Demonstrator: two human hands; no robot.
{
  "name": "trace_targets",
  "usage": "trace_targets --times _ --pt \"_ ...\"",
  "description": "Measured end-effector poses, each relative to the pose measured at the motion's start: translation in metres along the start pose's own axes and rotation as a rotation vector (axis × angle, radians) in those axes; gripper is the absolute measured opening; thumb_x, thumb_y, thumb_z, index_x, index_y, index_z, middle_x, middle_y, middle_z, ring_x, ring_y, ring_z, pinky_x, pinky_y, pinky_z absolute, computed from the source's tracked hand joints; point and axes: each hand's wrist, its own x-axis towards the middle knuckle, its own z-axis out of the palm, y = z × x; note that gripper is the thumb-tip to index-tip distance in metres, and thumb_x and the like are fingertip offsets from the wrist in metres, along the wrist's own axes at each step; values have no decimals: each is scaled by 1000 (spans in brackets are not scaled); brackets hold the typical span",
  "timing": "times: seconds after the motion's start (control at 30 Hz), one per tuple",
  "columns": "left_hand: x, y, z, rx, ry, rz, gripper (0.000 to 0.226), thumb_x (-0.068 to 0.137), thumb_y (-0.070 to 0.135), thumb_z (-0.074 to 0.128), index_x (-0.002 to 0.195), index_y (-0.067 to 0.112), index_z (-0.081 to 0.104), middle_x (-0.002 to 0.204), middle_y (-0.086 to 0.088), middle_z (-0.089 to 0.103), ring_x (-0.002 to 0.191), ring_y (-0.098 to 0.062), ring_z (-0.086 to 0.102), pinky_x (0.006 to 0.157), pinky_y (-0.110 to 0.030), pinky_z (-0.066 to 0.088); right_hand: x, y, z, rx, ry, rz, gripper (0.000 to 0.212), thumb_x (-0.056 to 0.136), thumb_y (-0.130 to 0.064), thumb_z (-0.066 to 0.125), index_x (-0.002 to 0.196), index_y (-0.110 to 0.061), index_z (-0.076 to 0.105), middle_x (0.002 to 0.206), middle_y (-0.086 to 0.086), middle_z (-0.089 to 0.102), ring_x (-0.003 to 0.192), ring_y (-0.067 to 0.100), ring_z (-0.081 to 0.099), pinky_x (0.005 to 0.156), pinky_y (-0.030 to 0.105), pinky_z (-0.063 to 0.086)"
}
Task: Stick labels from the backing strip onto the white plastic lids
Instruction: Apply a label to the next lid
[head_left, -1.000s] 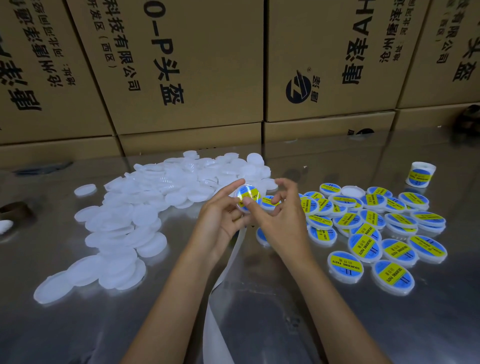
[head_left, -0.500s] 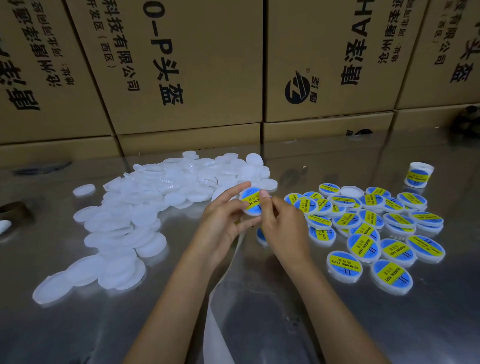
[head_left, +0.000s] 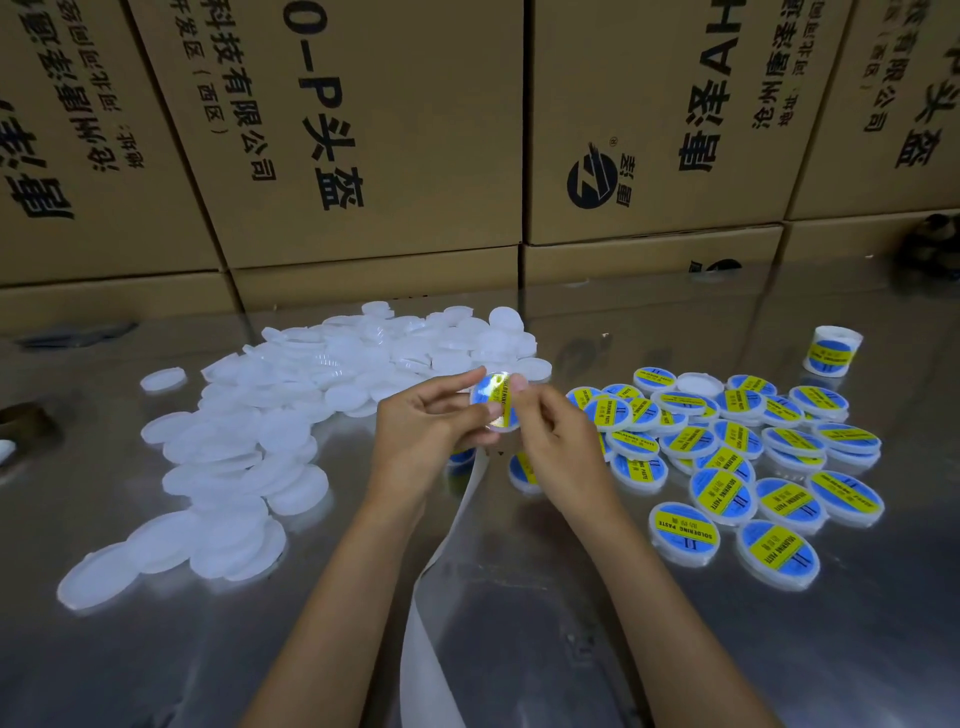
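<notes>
A white lid with a blue and yellow label is held up above the table between both hands. My left hand pinches its left edge with thumb and fingers. My right hand holds its right side, with the thumb pressed on the label. The white backing strip hangs down from under my hands toward the near edge. A pile of plain white lids lies to the left. Several labelled lids lie to the right.
Brown cardboard boxes stand in a wall along the back of the shiny metal table. A small labelled tub stands at the far right. A dark ring-shaped object sits at the left edge.
The lid has turned in my hands so its label faces the camera more fully. My right thumb has moved across the label. Both hands stayed in nearly the same place.
</notes>
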Motion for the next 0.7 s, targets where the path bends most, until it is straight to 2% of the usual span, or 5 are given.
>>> trace_targets --times 0.1,0.2,0.43,0.57,0.7 --pt "1 0 -1 2 100 23 20 84 2 76 88 22 81 85 -11 78 64 -27 74 59 -23 59 -4 2 3 -107 -52 -24 59 75 -79 54 76 -20 51 58 -15 52 57 5 48 59 35 43" --pt "1 -1 -1 22 140 42 15 86 8 76 79 20 81 80 -11 77 53 -22 68 51 -21 55 -3 2 4 -157 -42 -32 62 69 -79 57 73 -18 48 55 -14 48 55 7 43 59 37 42" --pt "1 0 -1 47 4 49 12 92 13 71 103 14 75 81 -6 77 59 -24 72 58 -24 58 -3 -1 -1 -208 51 -134 49 97 -49 52 69 -9 45 53 -4 38 55 14 35 56 39 36" --pt "-2 -4 4 77 -170 39 48 82 -5 76 122 20 69 93 0 74 76 -18 72 64 -25 58 -2 -3 -3 -228 108 -128 43 102 -38 49 66 -16 41 54 -3 40 57 19 38 59 43 39" --pt "-4 -4 6 138 -109 78 42 75 -3 84 110 15 71 87 -1 76 65 -16 70 55 -23 55 -2 -6 -2 -155 115 -99 45 104 -35 45 62 -23 37 54 -5 39 58 19 39 61 46 40"
